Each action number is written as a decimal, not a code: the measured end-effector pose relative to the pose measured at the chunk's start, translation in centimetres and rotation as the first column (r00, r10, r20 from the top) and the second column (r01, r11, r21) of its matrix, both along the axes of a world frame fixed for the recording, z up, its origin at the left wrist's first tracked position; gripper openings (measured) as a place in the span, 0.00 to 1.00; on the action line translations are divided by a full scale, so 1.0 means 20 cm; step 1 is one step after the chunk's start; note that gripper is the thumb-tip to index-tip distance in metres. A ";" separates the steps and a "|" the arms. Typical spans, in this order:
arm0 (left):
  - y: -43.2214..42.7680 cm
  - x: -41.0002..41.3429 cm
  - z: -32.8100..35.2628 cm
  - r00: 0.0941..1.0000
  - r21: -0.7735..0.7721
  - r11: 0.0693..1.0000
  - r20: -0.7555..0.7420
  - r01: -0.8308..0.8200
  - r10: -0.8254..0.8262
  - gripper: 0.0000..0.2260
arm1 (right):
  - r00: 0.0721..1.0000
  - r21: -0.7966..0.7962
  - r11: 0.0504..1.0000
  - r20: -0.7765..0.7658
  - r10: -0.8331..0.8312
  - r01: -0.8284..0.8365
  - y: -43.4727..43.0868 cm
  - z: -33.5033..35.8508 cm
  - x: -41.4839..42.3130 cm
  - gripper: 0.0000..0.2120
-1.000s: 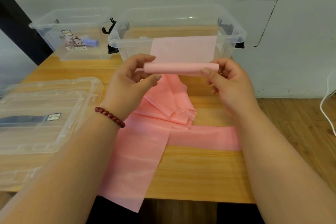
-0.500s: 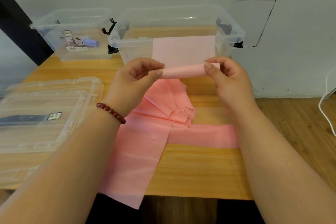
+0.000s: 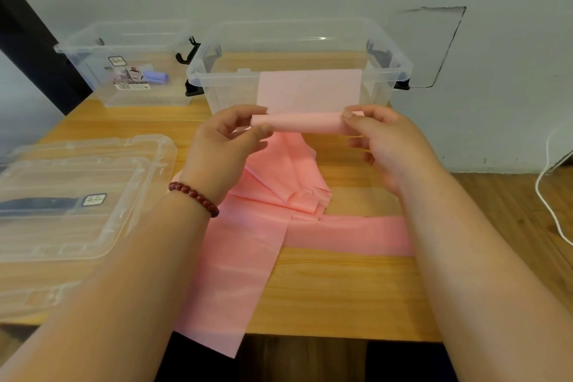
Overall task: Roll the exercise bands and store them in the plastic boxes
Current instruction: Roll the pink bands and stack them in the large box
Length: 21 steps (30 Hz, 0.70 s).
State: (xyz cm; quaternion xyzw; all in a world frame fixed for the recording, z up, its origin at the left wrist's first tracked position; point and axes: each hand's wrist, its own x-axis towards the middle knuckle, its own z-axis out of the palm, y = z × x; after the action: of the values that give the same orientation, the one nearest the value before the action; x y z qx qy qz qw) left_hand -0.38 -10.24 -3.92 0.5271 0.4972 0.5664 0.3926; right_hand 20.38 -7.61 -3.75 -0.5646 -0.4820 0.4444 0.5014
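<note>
A pink exercise band (image 3: 248,257) trails across the wooden table and hangs over its front edge. One end is wound into a small roll (image 3: 299,122) held above the table, with a flat flap standing up behind it. My left hand (image 3: 226,146) pinches the roll's left end and my right hand (image 3: 381,139) pinches its right end. Just behind the roll stands a clear plastic box (image 3: 387,71) with no lid. A second clear box (image 3: 93,49) at the back left holds a rolled purple band (image 3: 156,76).
Two clear lids (image 3: 77,195) lie stacked on the table's left side, one with a dark handle. A white cable (image 3: 548,189) hangs at the right beyond the table. The wall rises close behind the boxes.
The roll has turned between my fingers and grown slightly thicker, taking up a little more band. Both hands stay at its ends.
</note>
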 end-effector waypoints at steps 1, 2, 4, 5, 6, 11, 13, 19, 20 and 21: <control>0.00 0.00 0.00 1.000 -0.005 1.000 0.008 -0.001 0.001 0.09 | 1.000 -0.003 1.000 0.001 0.003 -0.003 0.00 0.00 0.00 0.01; 0.00 0.00 0.00 1.000 -0.009 1.000 0.014 -0.003 0.003 0.08 | 1.000 0.003 1.000 0.006 -0.004 0.004 -0.01 0.00 0.00 0.02; 0.00 0.00 -0.01 1.000 -0.011 1.000 0.008 -0.009 0.009 0.09 | 1.000 0.029 0.999 0.004 -0.020 0.020 -0.02 -0.01 0.00 0.02; -0.01 0.00 -0.01 1.000 -0.010 1.000 0.001 -0.011 0.011 0.09 | 1.000 0.052 0.998 0.000 -0.023 0.023 -0.03 -0.01 -0.01 0.02; -0.01 0.00 -0.01 1.000 -0.007 1.000 -0.002 -0.015 0.015 0.09 | 1.000 0.077 0.997 0.007 -0.021 0.020 -0.04 -0.01 -0.01 0.03; -0.01 0.00 -0.03 1.000 0.012 1.000 0.024 -0.020 0.020 0.09 | 0.998 0.143 0.990 0.069 -0.011 0.001 -0.05 -0.02 -0.01 0.05; -0.03 -0.01 -0.04 1.000 0.017 1.000 -0.022 0.001 -0.001 0.11 | 0.998 0.120 0.991 -0.006 0.064 -0.063 -0.06 -0.02 0.01 0.03; -0.05 -0.01 -0.04 0.999 0.041 0.999 -0.034 -0.018 0.019 0.12 | 0.986 0.106 0.984 -0.071 0.148 -0.140 -0.09 -0.03 0.05 0.10; -0.05 0.00 -0.04 1.000 0.051 0.998 -0.011 -0.019 0.020 0.12 | 0.990 0.104 0.987 -0.059 0.130 -0.123 -0.09 -0.02 0.05 0.09; -0.06 0.01 -0.04 1.000 0.059 0.998 0.007 -0.019 0.019 0.12 | 0.993 0.109 0.988 -0.038 0.112 -0.108 -0.10 -0.02 0.04 0.08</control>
State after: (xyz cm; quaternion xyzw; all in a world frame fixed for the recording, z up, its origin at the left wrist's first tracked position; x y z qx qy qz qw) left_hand -0.25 -11.38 -4.63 0.5320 0.4838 0.5863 0.3731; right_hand 21.25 -9.55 -4.19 -0.4995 -0.5244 0.4573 0.5162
